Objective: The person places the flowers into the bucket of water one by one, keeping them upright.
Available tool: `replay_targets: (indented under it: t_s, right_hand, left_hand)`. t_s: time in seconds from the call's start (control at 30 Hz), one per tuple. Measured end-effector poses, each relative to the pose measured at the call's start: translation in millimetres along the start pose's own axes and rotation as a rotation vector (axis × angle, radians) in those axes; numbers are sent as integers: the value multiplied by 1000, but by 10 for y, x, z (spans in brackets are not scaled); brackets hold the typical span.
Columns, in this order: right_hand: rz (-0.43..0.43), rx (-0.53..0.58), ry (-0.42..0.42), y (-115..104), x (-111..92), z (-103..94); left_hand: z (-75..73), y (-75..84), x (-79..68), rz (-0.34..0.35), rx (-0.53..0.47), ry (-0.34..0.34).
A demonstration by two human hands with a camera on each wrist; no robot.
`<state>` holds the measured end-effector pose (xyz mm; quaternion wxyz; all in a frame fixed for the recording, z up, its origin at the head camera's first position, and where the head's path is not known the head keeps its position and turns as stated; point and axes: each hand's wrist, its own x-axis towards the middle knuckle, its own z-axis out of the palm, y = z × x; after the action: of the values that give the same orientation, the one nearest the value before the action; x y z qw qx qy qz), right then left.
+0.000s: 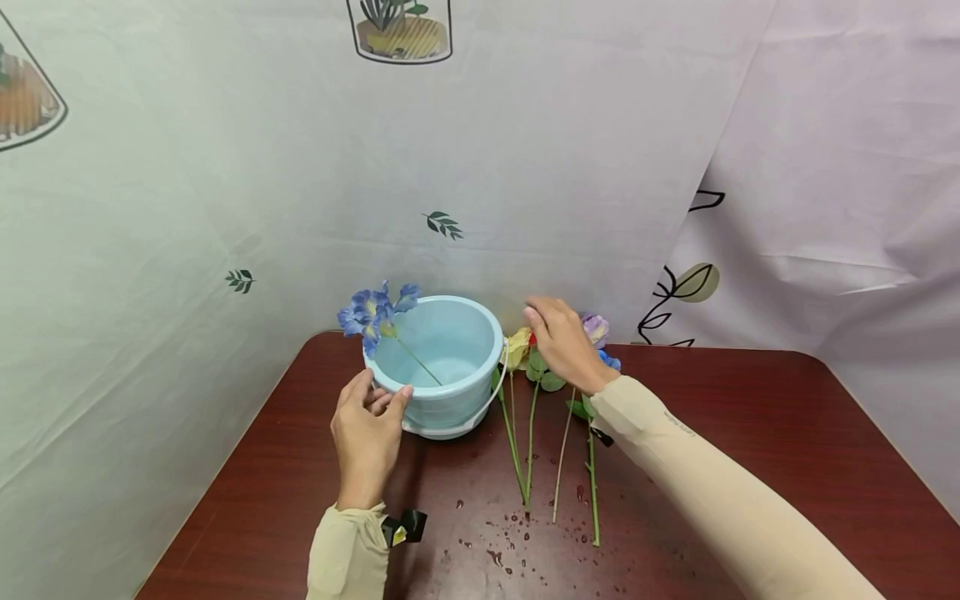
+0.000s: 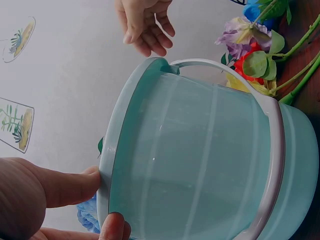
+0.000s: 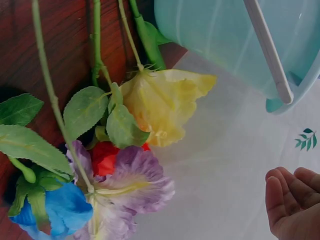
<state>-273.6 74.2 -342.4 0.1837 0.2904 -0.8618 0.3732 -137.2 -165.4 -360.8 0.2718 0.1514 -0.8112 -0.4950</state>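
Note:
A light blue bucket [image 1: 453, 410] stands on the table, its white handle [image 2: 276, 150] hanging down the outside. At the bucket's near left rim, my left hand [image 1: 367, 437] grips the edge between thumb [image 2: 70, 189] and fingers. One blue flower [image 1: 367, 317] leans inside the bucket, its head over the left rim and its stem running to the bottom. My right hand [image 1: 564, 346] hovers to the right of the bucket with loosely bent fingers and holds nothing. Below it lie a yellow flower [image 3: 160, 102], a red flower [image 3: 105, 159], a purple flower [image 3: 137, 180] and a blue rose [image 3: 62, 210].
Green stems [image 1: 531, 450] of the lying flowers point toward the table's front. Water drops [image 1: 498, 557] dot the dark red tabletop [image 1: 720, 433] around the stem ends. A pale cloth wall [image 1: 315, 192] with printed leaves and jars rises right behind the table.

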Motion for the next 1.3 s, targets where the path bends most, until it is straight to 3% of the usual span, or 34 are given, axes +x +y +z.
replay_targets:
  t_s: [0.6, 1.3]
  right_hand:
    - [17, -24, 69, 133, -131, -86]
    - [145, -81, 93, 237, -344, -218]
  left_hand:
    - [2, -17, -6, 0, -5, -8]
    - [-11, -4, 9, -11, -22, -22]
